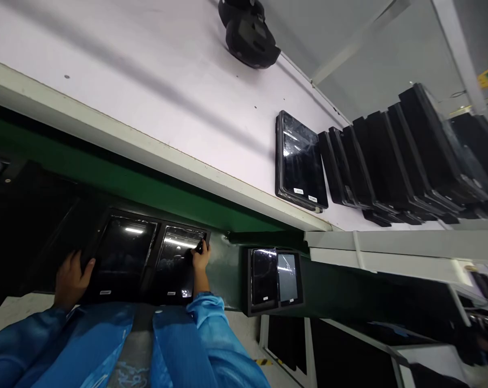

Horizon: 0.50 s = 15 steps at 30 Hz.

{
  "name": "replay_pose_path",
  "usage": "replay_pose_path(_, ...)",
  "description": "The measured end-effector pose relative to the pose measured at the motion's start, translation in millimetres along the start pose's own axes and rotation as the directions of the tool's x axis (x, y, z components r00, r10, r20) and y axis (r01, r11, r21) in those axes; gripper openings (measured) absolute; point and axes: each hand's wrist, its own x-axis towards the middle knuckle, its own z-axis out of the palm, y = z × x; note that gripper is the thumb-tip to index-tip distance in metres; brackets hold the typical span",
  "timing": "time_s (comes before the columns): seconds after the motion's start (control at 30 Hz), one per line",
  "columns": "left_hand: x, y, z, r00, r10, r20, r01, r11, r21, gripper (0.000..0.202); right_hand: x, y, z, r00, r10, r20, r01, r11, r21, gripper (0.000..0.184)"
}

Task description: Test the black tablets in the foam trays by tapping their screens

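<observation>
Right grip (pixel 201 260) on tray (pixel 151 258) — two tablets (pixel 126 253) inside.

Black device (pixel 252 42) on white shelf (pixel 179 64), striped floor tape (pixel 262 362).

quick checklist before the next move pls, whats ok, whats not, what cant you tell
1. Right hand at the right side of the near black tray: ok.
2. Left hand gripping the tray: cannot tell; it is beside the left edge with the thumb spread, but contact is unclear in the dark.
3. Left panel and right panel side by side in the tray: ok.
4. Near tray apart from the second tray: ok, bare green surface shows between them.
5. Labels on the panels readable: cannot tell, too small.
</observation>
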Motion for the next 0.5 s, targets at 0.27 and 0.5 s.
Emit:
replay_pose_path(0.27, -1.4, -1.9, 6.1, 0.998, 0.027, -0.061, -0.028, 0.999, -0.015, 0.071, 2.8, -4.7, 5.7, 0.994, 0.031, -0.108, -0.043, 0.993, -0.107, 0.062)
replay_pose_path(0.5, -2.7, 3.3, 6.8, 0.993, 0.051, -0.106, -0.055, 0.998, -0.032, 0.079, 4.7, -9.1, 7.6, 0.994, 0.006, -0.106, -0.018, 0.993, -0.117, 0.059)
